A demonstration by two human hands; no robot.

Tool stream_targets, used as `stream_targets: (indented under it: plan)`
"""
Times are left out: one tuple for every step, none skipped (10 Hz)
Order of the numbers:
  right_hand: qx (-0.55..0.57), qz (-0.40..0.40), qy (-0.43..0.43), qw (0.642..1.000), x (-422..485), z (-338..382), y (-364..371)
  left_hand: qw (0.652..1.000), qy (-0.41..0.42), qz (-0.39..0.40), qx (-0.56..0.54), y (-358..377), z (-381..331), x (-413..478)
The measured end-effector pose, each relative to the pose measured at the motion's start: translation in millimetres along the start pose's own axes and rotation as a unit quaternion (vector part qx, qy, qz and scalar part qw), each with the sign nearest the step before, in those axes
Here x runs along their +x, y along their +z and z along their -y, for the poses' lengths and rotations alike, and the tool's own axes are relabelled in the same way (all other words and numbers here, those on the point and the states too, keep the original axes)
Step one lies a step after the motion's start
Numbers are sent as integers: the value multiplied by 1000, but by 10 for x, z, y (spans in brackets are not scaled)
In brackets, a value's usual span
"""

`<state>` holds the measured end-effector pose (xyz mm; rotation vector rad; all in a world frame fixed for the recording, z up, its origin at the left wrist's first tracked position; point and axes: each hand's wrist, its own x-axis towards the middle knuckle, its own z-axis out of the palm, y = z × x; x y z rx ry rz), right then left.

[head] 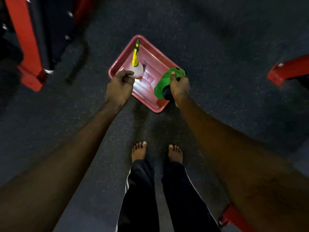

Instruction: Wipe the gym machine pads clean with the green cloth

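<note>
Wiping lay ahead: right hand (179, 86) gripped the green cloth (163, 82); left hand (119, 87) curled at the spray bottle (138, 72), perhaps gripping it.

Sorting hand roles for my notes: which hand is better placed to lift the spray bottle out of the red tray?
Left. The left hand sits right beside the spray bottle with nothing visibly in it, while the right hand grips the green cloth and a dark object.
</note>
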<state>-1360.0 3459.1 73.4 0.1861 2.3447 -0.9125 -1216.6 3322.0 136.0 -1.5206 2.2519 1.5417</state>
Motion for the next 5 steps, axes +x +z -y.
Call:
stream_targets:
  plan:
    - [11,10,10,1000,182,-189,278,1000,-1,7,-3,221,280,171]
    - [21,15,2,1000,396,-352,593,1000,-10,20,-12,452,566,336]
    - [36,25,7,999,503,-434,731,1000,-12,22,-10,539,695,441]
    - [67,33,9,997,529,-520,803,1000,-20,16,-7,619,750,530]
    - [69,17,-7,997,488,-552,797,999,-28,23,-21,644,737,546]
